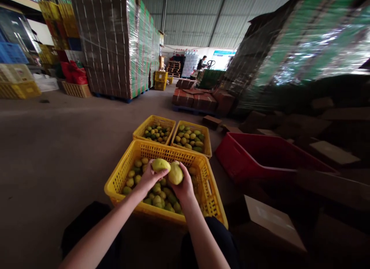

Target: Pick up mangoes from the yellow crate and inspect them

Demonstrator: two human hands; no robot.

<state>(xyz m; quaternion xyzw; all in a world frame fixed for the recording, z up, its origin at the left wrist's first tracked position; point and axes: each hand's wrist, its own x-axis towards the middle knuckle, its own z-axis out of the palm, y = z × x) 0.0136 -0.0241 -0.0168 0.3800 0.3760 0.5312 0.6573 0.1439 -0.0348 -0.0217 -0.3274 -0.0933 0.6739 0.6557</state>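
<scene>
My left hand is closed around a yellow-green oval fruit that looks like a mango, its thumb along the near side. In my right hand is a second, rounder mango, held upright with the fingers behind it. The two fruits touch or nearly touch at their facing sides. Both hands are above a large yellow plastic crate with slotted walls. Loose yellow and green mangoes lie inside it, partly hidden by my hands and forearms.
Behind are two smaller yellow crates of similar fruit. To the right stand a red tub and a cardboard box. Wrapped carton stacks rise on both sides. A person is beside a pallet jack far back.
</scene>
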